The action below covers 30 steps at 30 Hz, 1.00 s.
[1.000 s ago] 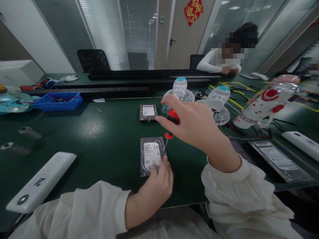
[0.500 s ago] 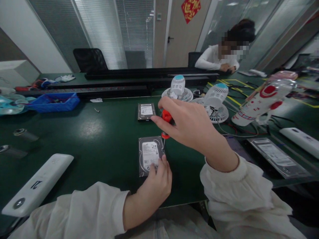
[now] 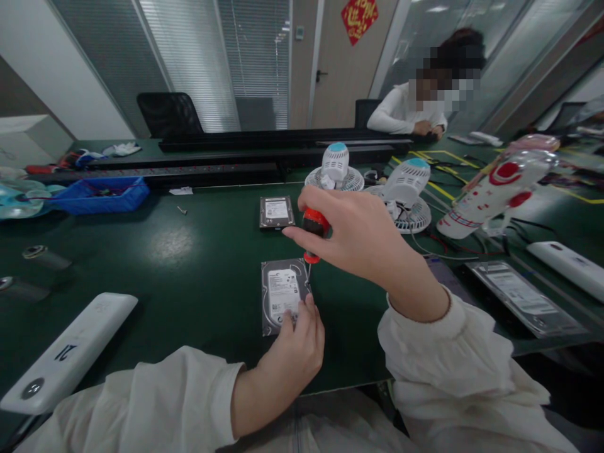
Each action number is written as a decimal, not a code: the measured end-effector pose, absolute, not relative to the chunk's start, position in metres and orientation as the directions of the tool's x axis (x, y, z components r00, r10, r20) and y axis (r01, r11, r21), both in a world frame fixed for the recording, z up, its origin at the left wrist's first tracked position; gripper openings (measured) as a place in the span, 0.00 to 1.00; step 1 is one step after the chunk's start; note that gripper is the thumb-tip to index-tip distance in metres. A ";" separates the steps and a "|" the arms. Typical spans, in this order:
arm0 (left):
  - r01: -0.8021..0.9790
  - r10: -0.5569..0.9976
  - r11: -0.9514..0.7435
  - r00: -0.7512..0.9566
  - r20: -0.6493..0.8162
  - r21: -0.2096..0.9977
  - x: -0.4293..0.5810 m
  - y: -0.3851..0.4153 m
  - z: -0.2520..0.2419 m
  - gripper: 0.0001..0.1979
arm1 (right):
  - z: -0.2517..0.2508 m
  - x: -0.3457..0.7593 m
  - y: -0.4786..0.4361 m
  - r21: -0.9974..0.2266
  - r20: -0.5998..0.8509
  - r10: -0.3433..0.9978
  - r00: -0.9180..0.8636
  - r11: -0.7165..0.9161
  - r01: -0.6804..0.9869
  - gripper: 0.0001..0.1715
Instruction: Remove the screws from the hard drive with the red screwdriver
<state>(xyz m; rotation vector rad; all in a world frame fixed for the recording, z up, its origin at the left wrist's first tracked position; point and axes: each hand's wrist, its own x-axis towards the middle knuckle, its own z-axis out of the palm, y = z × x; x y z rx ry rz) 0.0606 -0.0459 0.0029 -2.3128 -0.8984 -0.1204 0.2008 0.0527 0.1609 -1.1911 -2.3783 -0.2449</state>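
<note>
A hard drive (image 3: 282, 292) with a white label lies flat on the green table. My left hand (image 3: 295, 343) is closed on its lower right corner, fingertips resting on the label and edge. Above the drive's upper right side, my right hand (image 3: 352, 236) grips a red and black screwdriver (image 3: 315, 223). The screwdriver is upright and its thin shaft reaches down to the drive's right edge; the exact contact at the tip is too small to make out. Just beyond lies a second, smaller-looking drive (image 3: 276, 212).
Two white fans (image 3: 406, 182) and a bottle (image 3: 495, 189) stand at the back right. Another drive (image 3: 523, 299) lies right. At left are a blue tray (image 3: 101, 195), metal cylinders (image 3: 46, 257) and a white device (image 3: 70, 352). A person (image 3: 406, 110) sits across the table.
The fingers of my right hand have shifted slightly round the screwdriver, and its handle shows more black. My left hand stays on the drive.
</note>
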 end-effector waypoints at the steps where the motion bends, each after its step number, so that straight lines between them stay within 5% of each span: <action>1: 0.630 0.574 -0.559 0.763 0.296 -0.539 0.060 -0.046 0.003 0.21 | 0.162 0.202 0.052 -0.059 0.470 0.712 -0.523 0.616 0.786 0.19; 7: 0.625 0.586 -0.568 0.764 0.270 -0.535 0.060 -0.046 0.003 0.22 | 0.167 0.207 0.050 -0.082 0.435 0.731 -0.526 0.614 0.785 0.12; 13: 0.622 0.593 -0.584 0.766 0.249 -0.522 0.061 -0.047 0.002 0.22 | 0.173 0.210 0.046 0.028 0.473 0.778 -0.412 0.454 0.890 0.29; 18: 0.634 0.580 -0.577 0.762 0.288 -0.515 0.061 -0.046 0.004 0.21 | 0.175 0.217 0.045 -0.043 0.420 0.760 -0.495 0.562 0.826 0.16; 21: 0.633 0.584 -0.576 0.761 0.282 -0.517 0.060 -0.046 0.003 0.21 | 0.172 0.215 0.047 -0.073 0.434 0.742 -0.511 0.595 0.801 0.18; 26: 0.620 0.585 -0.585 0.769 0.258 -0.523 0.060 -0.046 0.001 0.21 | 0.165 0.202 0.047 0.042 0.502 0.758 -0.416 0.459 0.887 0.27; 30: 0.635 0.578 -0.575 0.761 0.294 -0.515 0.060 -0.046 0.002 0.21 | 0.164 0.199 0.045 -0.021 0.467 0.752 -0.464 0.534 0.845 0.19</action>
